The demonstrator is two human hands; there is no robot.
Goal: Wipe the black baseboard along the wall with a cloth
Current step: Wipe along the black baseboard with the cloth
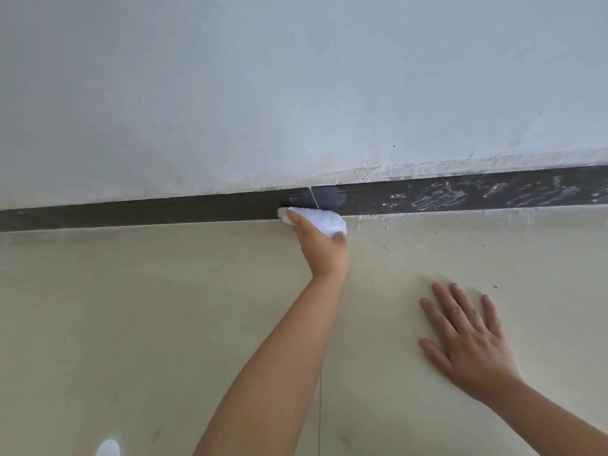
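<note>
Baseboard: the black baseboard [197, 210] runs from nine o'clock to three o'clock where the wall [296, 77] meets the floor [131, 307].
Cloth: a white cloth [324, 220] lies bunched against its lower edge, just below a joint.
Left hand: the left hand [324, 248] grips the cloth, fingers curled round it.
Right hand: the right hand [467, 343] rests flat on the floor at four o'clock, fingers spread, holding nothing.
Residue: white smears [477, 195] cover the strip toward three o'clock.
Method: likely best to press firmly, make overlapping strokes rightward and refold the cloth as it soils.

Cloth [324, 220] – white, nubby terry. Baseboard [164, 212] – black, matt, w/ chalky white smears at right. Wall [296, 93] – rough plaster. Floor [164, 324] smooth, slight sheen.
</note>
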